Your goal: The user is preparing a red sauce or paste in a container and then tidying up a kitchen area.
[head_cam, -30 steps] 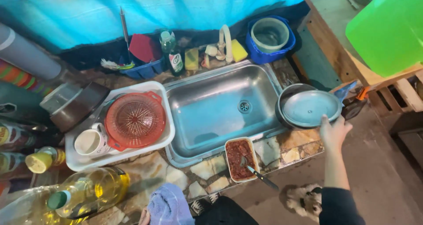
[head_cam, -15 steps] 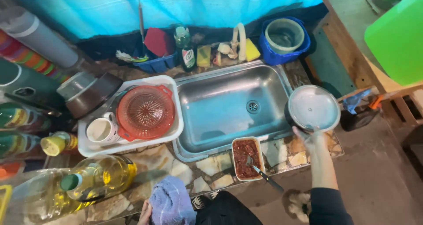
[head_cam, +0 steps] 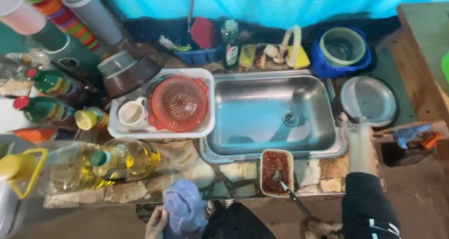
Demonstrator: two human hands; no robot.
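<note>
My right hand [head_cam: 359, 135] reaches to the right of the steel sink [head_cam: 262, 112] and grips the near rim of a round metal plate [head_cam: 369, 98], which is lifted and tilted over the counter's right end. My left hand [head_cam: 156, 222] is low at the bottom edge, closed on a blue cloth [head_cam: 184, 211] in front of the counter. A small rectangular dish of red sauce [head_cam: 276, 171] with a spoon in it sits on the stone counter's front edge between my hands.
A white tray [head_cam: 206, 126] left of the sink holds a red colander [head_cam: 177, 103] and a white mug [head_cam: 132, 113]. Oil bottles [head_cam: 121, 159] lie at front left. A blue basin [head_cam: 343, 49], sponges and a green soap bottle [head_cam: 229, 44] line the back.
The view has swung to the right, shifting the counter leftwards in frame. My right hand took hold of the metal plate and lifted it off the dark pan it covered, holding it beside the sink.
</note>
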